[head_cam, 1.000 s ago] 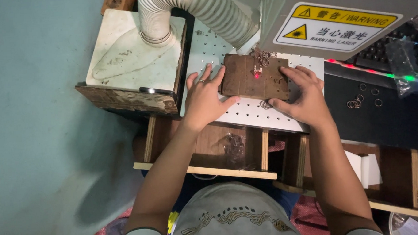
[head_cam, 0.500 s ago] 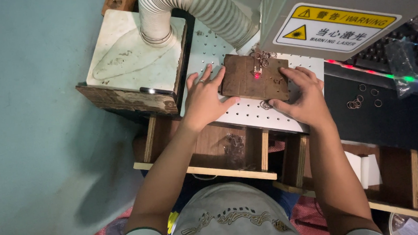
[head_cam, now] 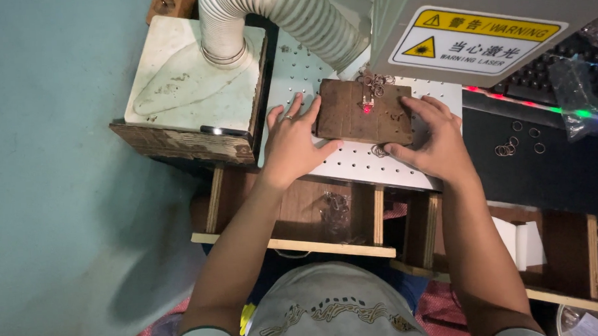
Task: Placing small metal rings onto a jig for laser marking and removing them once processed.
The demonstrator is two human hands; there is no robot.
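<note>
A dark brown wooden block (head_cam: 360,111) lies on a white perforated metal plate (head_cam: 352,162). My left hand (head_cam: 292,143) presses against the block's left edge, fingers spread, thumb along its near side. My right hand (head_cam: 432,142) rests on the block's right end, thumb at the near edge. A small red light spot (head_cam: 367,108) glows on the block's top. Several small metal rings (head_cam: 375,84) sit at its far edge. One more ring (head_cam: 377,151) lies on the plate just in front of the block.
A ribbed white hose (head_cam: 285,14) runs into a white box on a worn wooden stand (head_cam: 195,92) at the left. A grey machine head with a yellow warning label (head_cam: 481,39) hangs above. Loose rings (head_cam: 513,142) lie on a black surface at right. Wooden shelves (head_cam: 301,221) are below.
</note>
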